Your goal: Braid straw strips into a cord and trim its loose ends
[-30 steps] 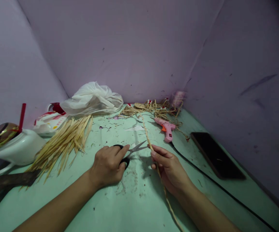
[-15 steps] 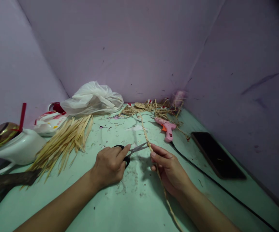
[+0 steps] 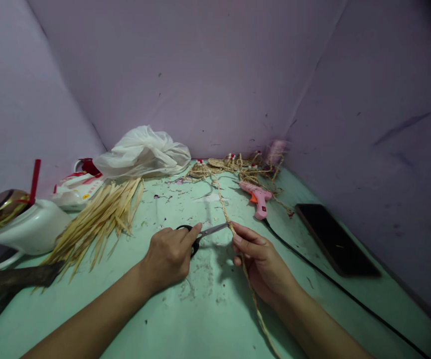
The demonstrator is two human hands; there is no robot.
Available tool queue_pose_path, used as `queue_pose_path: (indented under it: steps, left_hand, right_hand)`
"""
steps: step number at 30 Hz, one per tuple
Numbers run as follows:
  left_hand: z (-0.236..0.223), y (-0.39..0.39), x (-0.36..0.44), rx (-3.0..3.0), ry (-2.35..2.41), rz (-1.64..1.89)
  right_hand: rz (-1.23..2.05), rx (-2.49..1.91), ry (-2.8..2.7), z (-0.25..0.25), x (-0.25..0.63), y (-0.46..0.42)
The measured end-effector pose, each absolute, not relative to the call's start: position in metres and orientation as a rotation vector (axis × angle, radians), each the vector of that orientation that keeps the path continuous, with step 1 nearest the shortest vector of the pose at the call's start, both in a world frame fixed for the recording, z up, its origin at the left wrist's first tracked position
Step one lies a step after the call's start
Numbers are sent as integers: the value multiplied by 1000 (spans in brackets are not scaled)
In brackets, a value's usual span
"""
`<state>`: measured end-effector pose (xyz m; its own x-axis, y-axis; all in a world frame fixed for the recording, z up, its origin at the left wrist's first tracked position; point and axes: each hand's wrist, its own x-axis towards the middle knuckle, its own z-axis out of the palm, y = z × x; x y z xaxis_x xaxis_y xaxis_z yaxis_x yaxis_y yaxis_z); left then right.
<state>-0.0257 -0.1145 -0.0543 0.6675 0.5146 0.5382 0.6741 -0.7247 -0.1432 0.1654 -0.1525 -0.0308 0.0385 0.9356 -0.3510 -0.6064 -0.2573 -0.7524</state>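
Note:
My left hand (image 3: pixel 171 253) is wrapped round the black handles of a pair of scissors (image 3: pixel 212 230), its index finger stretched along them. The blades look closed, and their tips touch a twisted straw-coloured rope (image 3: pixel 222 202). Just below that spot my right hand (image 3: pixel 258 257) pinches the rope between thumb and fingers. From there one length runs away toward the back of the table, and the other hangs past my right palm to the bottom edge of the view.
A pink glue gun (image 3: pixel 257 198) with a black cord lies right of the rope, near a dark phone (image 3: pixel 337 240). Rope pieces with beads (image 3: pixel 233 167) lie behind. On the left are dried strips (image 3: pixel 95 224), a white plastic bag (image 3: pixel 144 152) and a white teapot (image 3: pixel 38 232).
The scissors' blades have closed on the rope as the fingers of my left hand squeezed the handles together. My right hand has stayed in place.

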Motion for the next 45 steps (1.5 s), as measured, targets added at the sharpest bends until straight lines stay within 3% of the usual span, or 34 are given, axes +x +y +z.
queue_pose_path:
  steps: [8, 18, 31, 45]
  left_hand:
    - [-56, -114, -27, -2572, -918, -709]
    - [-53, -116, -25, -2587, -1124, -991]
    - [-48, -119, -23, -2644, -1064, -706]
    - [-47, -121, -21, -2700, -1025, -662]
  right_hand:
    - [1556, -996, -440, -31, 165, -152]
    - [1554, -1014, -443, -32, 163, -151]
    - [1523, -1034, -631, -36, 160, -154]
    - [1538, -1048, -626, -37, 161, -154]
